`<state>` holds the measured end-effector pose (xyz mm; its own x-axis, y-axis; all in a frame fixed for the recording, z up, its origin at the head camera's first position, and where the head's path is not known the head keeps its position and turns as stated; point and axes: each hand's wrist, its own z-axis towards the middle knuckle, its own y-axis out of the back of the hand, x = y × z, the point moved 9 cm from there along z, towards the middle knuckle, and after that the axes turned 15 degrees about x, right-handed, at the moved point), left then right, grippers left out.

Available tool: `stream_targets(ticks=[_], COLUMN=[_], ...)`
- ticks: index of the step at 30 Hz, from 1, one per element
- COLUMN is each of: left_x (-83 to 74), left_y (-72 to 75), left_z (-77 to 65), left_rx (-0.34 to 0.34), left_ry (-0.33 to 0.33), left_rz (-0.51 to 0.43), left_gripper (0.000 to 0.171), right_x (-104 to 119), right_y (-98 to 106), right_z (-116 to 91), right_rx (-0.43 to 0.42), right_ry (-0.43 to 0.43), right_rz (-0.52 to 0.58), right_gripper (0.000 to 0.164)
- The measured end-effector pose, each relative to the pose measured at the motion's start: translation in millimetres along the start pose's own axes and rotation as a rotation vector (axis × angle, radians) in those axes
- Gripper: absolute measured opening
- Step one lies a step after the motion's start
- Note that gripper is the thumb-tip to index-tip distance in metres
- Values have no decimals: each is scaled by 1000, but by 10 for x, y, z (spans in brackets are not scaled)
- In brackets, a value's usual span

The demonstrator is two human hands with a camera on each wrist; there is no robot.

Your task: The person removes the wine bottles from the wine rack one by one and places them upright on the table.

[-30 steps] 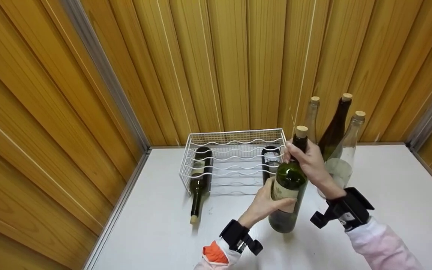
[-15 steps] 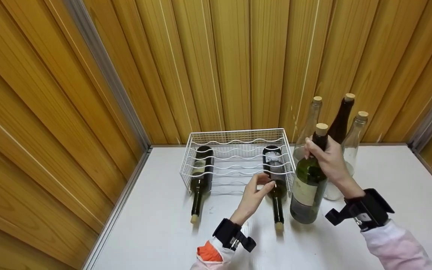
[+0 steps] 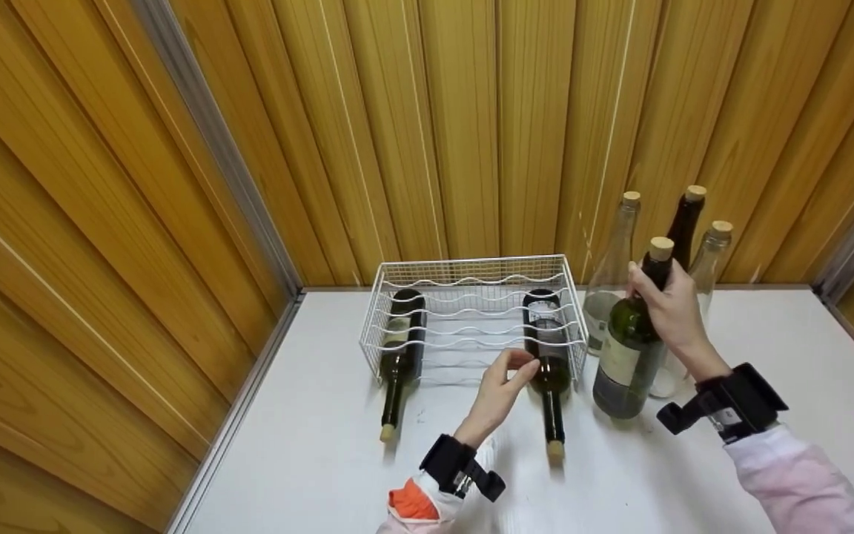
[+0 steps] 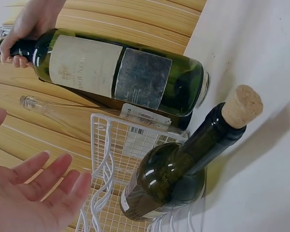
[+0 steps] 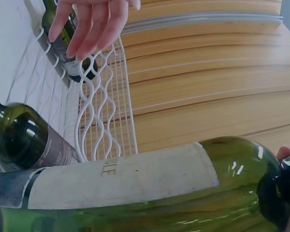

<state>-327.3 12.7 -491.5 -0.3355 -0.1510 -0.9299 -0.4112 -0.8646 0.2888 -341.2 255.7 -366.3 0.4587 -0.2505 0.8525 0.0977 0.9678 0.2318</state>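
My right hand (image 3: pixel 670 304) grips the neck of a green wine bottle (image 3: pixel 623 363) with a cork and a pale label, held upright to the right of the white wire rack (image 3: pixel 471 343). In the left wrist view, this bottle's (image 4: pixel 87 65) base is near the table surface; whether it touches I cannot tell. My left hand (image 3: pixel 500 389) hovers empty by the rack's front, fingers relaxed, beside a dark corked bottle (image 3: pixel 548 371) lying in the rack's right end. Another dark bottle (image 3: pixel 402 356) lies in the left end, its neck pointing toward me.
Behind the gripped bottle stand a clear bottle (image 3: pixel 612 274) at the back, a dark brown bottle (image 3: pixel 685 222) and another clear bottle (image 3: pixel 705 263), all corked. Wood-panelled walls (image 3: pixel 457 133) enclose the white table (image 3: pixel 308 460).
The left hand let go of the green bottle and moved left to the rack's front. My right hand carried the bottle rightward, toward the standing bottles.
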Motion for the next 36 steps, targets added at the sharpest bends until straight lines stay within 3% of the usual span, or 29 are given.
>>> stream_targets(ticks=[10,36], left_x=[58,102], left_y=[40,88], left_z=[-27,-56], left_rx=[-28,-28], left_ry=[21,35], left_rz=[-4,-12], left_gripper=[22,23], right_x=[-276,-552], right_y=[46,47], right_z=[88,175], right_rx=[-40,-101], right_ry=[-89,-117], right_rz=[31,43], right_gripper=[8,9])
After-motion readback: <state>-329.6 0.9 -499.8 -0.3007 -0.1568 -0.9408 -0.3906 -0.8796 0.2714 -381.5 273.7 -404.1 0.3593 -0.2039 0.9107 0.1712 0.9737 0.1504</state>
